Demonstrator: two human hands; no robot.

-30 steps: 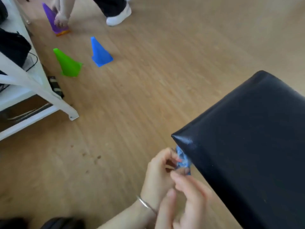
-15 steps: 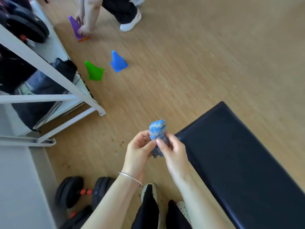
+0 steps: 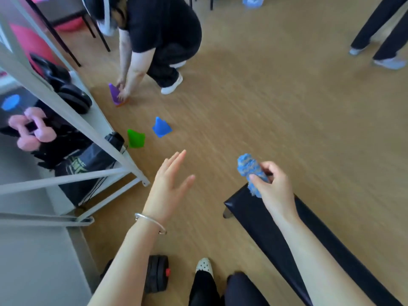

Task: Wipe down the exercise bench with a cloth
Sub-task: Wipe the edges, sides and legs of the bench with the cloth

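A person's right hand (image 3: 274, 186) clutches a bunched blue terry cloth (image 3: 250, 171) above the near-left end of a long black padded exercise bench (image 3: 271, 235), the grip pinched tight around the cloth's lower part while its upper end sticks up free above the thumb. The cloth's bottom edge overlaps the corner of the surface; whether it touches the padding cannot be told. The left hand (image 3: 169, 186), wearing a thin silver bangle (image 3: 151, 221) at the wrist, hangs over the wooden floor (image 3: 265, 107) to the left of the bench, its grip spread flat with fingers extended and holding nothing. Beyond the bench on the floor stand a small blue plastic cone (image 3: 161, 127) and, just left of it, a green plastic cone (image 3: 135, 138). Farther from the bench, a second person in black clothes (image 3: 161, 34) bends down with both hands on a purple plastic cone (image 3: 114, 93). Well to the left of the bench, a white metal rack (image 3: 72, 120) carries pink dumbbells (image 3: 31, 131) and black weights, with a dark bag (image 3: 88, 168) at its base. A black dumbbell (image 3: 156, 277) lies on the floor near the wearer's white perforated shoe (image 3: 204, 265), left of the bench. Another person's dark trouser legs (image 3: 382, 29) appear far beyond the bench.
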